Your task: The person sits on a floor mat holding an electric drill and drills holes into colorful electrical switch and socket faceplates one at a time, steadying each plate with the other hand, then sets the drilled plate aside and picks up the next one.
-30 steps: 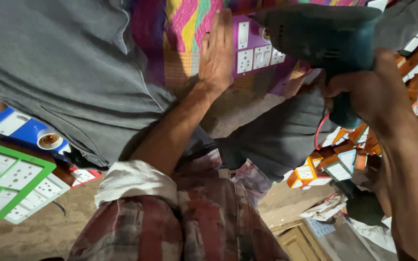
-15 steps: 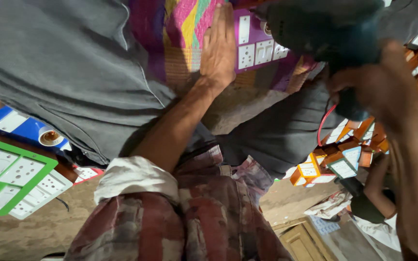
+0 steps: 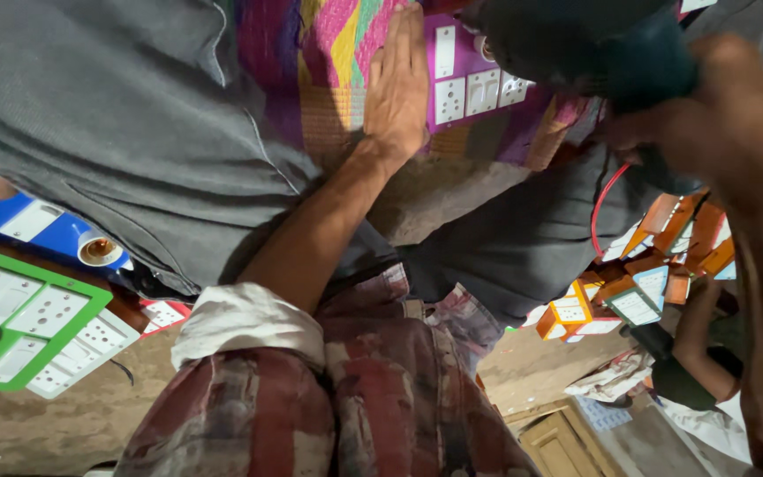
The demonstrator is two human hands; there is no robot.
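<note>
I am pressing my left hand [image 3: 396,88] flat, fingers straight and together, palm down on the colourful woven cloth [image 3: 328,53] near the top centre of the frame. It is grasping nothing; its fingertips are lying just beside the purple switch board [image 3: 465,84], whose white switches and sockets are showing to the right of my hand, and the edge of my palm may be touching the board's left side, though I cannot be sure from this angle.

My right hand [image 3: 721,115] is sitting in the upper right of the frame, its fingers curled tight around the handle of a dark teal power drill [image 3: 593,49]. The drill's body is blurred and is crossing the top of the frame just above the purple board. A red cord [image 3: 600,208] is hanging down below my right hand.

My rolled white cuff and plaid sleeve [image 3: 311,397] are filling the lower centre. A green-framed switch board [image 3: 28,322] is lying at the left edge, with a blue board [image 3: 46,231] carrying a lamp holder just above it. Orange and white switch boxes [image 3: 646,283] are piled at the right, and another person's hand [image 3: 695,331] is reaching among them.
</note>
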